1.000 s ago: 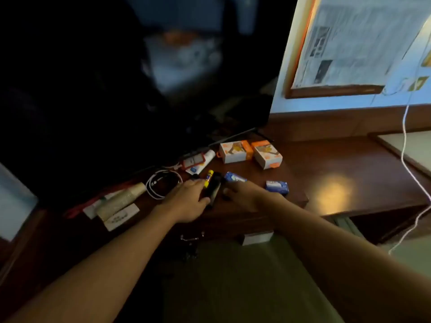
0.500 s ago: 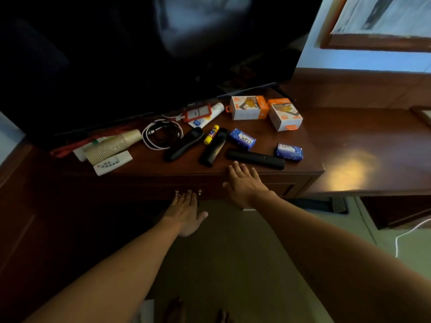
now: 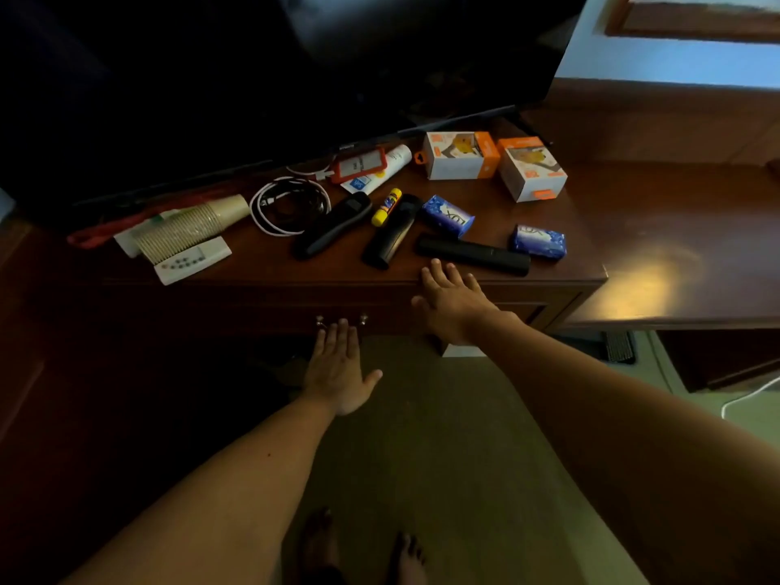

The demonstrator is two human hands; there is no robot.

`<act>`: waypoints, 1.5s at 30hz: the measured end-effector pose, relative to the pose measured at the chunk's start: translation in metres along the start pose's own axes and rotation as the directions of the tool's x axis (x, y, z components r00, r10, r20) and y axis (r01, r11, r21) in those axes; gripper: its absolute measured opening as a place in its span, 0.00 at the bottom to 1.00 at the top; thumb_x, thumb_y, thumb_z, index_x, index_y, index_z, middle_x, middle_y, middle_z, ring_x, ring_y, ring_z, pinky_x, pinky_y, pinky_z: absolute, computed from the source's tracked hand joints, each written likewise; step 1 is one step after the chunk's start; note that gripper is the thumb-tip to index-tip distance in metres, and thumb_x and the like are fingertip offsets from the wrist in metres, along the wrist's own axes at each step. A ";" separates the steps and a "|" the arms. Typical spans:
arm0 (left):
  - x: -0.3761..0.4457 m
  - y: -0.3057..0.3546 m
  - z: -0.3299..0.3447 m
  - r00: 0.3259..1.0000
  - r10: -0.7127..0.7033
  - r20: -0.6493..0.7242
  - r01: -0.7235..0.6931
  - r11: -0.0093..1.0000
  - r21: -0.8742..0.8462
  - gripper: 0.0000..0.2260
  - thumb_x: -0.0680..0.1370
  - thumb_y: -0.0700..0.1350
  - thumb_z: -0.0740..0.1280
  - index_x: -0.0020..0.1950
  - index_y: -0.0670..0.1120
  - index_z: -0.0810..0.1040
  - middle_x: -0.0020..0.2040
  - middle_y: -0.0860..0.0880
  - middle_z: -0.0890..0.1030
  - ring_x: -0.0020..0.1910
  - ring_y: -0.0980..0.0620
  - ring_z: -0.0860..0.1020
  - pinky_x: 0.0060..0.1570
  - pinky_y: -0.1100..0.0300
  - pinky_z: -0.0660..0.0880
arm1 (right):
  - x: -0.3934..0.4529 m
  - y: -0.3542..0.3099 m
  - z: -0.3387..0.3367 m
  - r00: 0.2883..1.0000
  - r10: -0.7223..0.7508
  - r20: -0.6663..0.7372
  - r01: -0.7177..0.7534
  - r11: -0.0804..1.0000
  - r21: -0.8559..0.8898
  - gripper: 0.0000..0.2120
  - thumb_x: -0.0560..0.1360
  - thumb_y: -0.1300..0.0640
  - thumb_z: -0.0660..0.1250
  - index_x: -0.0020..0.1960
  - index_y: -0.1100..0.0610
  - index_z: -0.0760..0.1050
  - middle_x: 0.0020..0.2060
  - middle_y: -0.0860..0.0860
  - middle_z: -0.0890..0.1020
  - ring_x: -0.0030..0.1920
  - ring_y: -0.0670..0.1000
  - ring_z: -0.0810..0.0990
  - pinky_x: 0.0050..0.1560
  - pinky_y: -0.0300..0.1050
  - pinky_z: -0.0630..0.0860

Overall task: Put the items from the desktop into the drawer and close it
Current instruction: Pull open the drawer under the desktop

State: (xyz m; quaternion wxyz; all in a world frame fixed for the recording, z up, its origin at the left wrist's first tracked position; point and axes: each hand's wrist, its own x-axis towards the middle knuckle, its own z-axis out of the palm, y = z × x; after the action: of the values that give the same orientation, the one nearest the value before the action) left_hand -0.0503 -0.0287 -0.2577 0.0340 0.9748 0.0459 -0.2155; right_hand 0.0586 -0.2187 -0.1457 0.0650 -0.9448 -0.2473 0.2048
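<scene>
The dark wooden desktop (image 3: 582,230) carries three black remotes (image 3: 472,253), two blue soap bars (image 3: 539,241), a yellow glue stick (image 3: 386,206), two orange-white boxes (image 3: 460,156), a coiled white cable (image 3: 289,204), a stack of paper cups (image 3: 190,225) and a white remote (image 3: 192,260). Below its front edge the drawer (image 3: 270,308) is closed, with a metal handle (image 3: 342,320). My left hand (image 3: 339,367) is flat and open, fingertips just under the handle. My right hand (image 3: 449,304) rests open on the desk's front edge, near the long black remote.
A large dark TV screen (image 3: 253,78) stands behind the items. A red-cased card (image 3: 358,164) lies over a white tube (image 3: 380,168). A lower desk section (image 3: 675,255) extends to the right. My bare feet (image 3: 363,551) stand on greenish carpet below.
Both hands have left the desktop items and dropped to the desk's front edge. My view has tilted down and closer, bringing the drawer front into sight.
</scene>
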 end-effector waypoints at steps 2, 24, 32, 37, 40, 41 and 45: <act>-0.004 0.000 0.001 1.000 0.005 -0.026 -0.004 1.000 0.005 0.44 0.79 0.70 0.49 0.81 0.40 0.39 0.82 0.39 0.41 0.81 0.42 0.42 0.79 0.45 0.40 | 0.001 -0.001 0.001 1.000 0.012 -0.001 -0.012 1.000 0.001 0.32 0.83 0.41 0.47 0.81 0.55 0.43 0.80 0.54 0.41 0.79 0.56 0.39 0.77 0.57 0.40; -0.104 0.021 0.023 0.993 -0.037 0.110 0.036 0.999 0.006 0.47 0.76 0.75 0.45 0.82 0.43 0.41 0.83 0.41 0.44 0.81 0.42 0.45 0.79 0.46 0.41 | -0.003 -0.011 0.004 0.997 0.074 0.019 -0.074 0.997 -0.024 0.33 0.83 0.41 0.46 0.81 0.55 0.41 0.80 0.53 0.39 0.79 0.56 0.38 0.76 0.58 0.41; -0.134 0.028 0.037 0.992 -0.053 0.119 0.053 0.999 0.009 0.48 0.74 0.77 0.43 0.82 0.44 0.40 0.82 0.41 0.43 0.81 0.42 0.44 0.79 0.44 0.43 | -0.008 -0.013 0.002 0.997 0.076 0.028 -0.074 0.996 -0.053 0.33 0.84 0.42 0.46 0.81 0.56 0.40 0.80 0.54 0.39 0.79 0.56 0.39 0.77 0.60 0.41; -0.151 0.032 0.044 0.990 -0.051 0.134 0.048 0.998 0.027 0.48 0.75 0.76 0.43 0.82 0.43 0.39 0.82 0.40 0.42 0.81 0.41 0.43 0.79 0.44 0.43 | -0.009 -0.013 0.004 0.996 0.082 0.027 -0.081 0.995 -0.066 0.33 0.84 0.41 0.46 0.81 0.56 0.40 0.80 0.54 0.39 0.79 0.57 0.39 0.76 0.60 0.41; -0.162 0.035 0.047 0.989 -0.048 0.138 0.045 0.999 0.019 0.48 0.75 0.76 0.44 0.82 0.43 0.39 0.82 0.41 0.42 0.81 0.41 0.44 0.79 0.44 0.43 | -0.010 -0.014 0.004 0.996 0.085 0.026 -0.083 0.994 -0.073 0.33 0.83 0.41 0.46 0.81 0.56 0.40 0.80 0.54 0.40 0.79 0.57 0.39 0.76 0.61 0.41; -0.165 0.035 0.048 0.989 -0.047 0.138 0.045 0.999 0.013 0.48 0.75 0.76 0.44 0.82 0.43 0.39 0.82 0.41 0.42 0.81 0.41 0.44 0.79 0.44 0.43 | -0.010 -0.014 0.005 0.996 0.089 0.025 -0.087 0.993 -0.076 0.33 0.83 0.41 0.46 0.81 0.56 0.40 0.80 0.54 0.40 0.79 0.57 0.40 0.77 0.61 0.41; -0.177 0.040 0.052 0.989 -0.046 0.144 0.047 0.999 0.000 0.47 0.75 0.76 0.45 0.82 0.44 0.39 0.83 0.41 0.42 0.81 0.42 0.44 0.79 0.45 0.42 | -0.011 -0.014 0.003 0.995 0.095 0.037 -0.092 0.993 -0.077 0.33 0.84 0.41 0.46 0.81 0.55 0.41 0.80 0.53 0.40 0.80 0.56 0.40 0.77 0.61 0.41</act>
State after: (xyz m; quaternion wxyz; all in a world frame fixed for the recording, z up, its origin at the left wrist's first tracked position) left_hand -0.2274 -0.0857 -0.2283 0.0339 0.9554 0.0664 -0.2858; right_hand 0.0423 -0.2114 -0.1417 0.0145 -0.9528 -0.2116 0.2173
